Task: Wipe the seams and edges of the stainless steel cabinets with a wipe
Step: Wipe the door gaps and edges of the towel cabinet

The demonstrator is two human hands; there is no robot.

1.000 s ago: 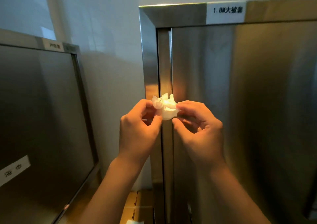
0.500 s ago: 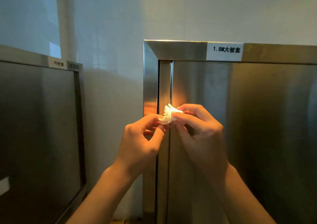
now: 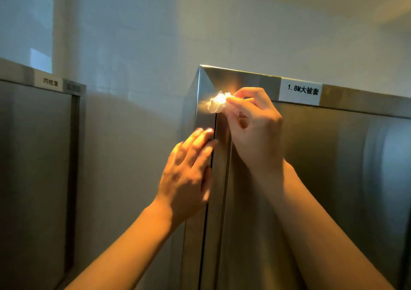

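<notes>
The right hand pinches a crumpled white wipe between thumb and fingertips, with the other fingers curled in behind. The wipe is bunched into a small wad with no clear long axis; its free end points left and slightly up, away from the fingers, toward the cabinet's upper left corner. It is pressed against the stainless steel cabinet at the top of the vertical seam, just below the top frame, though glare from a bright warm reflection makes it hard to tell exactly how much of the wad touches the metal.

The left hand lies lower, holding nothing, its fingers straight and laid flat against the cabinet's left frame strip beside the seam, fingertips pointing up and to the right. The seam itself runs as a dark line, nearly upright and leaning a little, from just under the wipe past the left hand's fingers down to the bottom of the view.

On the top frame, right of the right hand, is a white label printed "1.8M" followed by characters. Well apart on the left stands a second steel cabinet with its own small label on its top frame. A pale tiled wall fills the space between and above both cabinets.
</notes>
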